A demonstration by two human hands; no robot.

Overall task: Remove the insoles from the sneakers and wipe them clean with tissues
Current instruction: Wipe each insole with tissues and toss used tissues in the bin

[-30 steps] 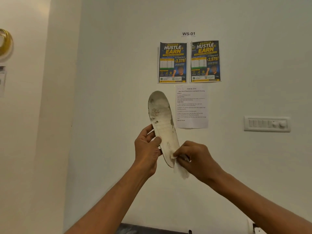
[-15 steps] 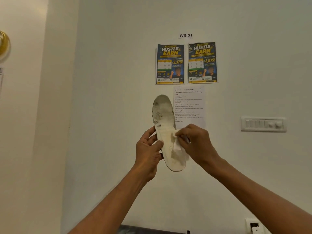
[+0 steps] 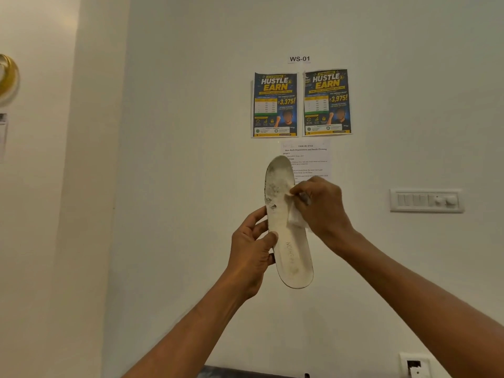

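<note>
Above, the left hand [image 3: 252,255] gripped a white insole [image 3: 286,227] upright before the wall; right hand [image 3: 323,207] fingers pinched a tissue [image 3: 296,218] against its grimy forefoot. Wall writing read "WS-01" [image 3: 299,58] and "HUSTLE & EARN" [image 3: 275,83].

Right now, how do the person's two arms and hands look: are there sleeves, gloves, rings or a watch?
Both forearms are bare as far as the picture shows; no sleeve is in view. The left hand and the right hand wear no gloves. No watch or bracelet shows on either wrist, and no ring is visible on the fingers that can be seen.
</note>
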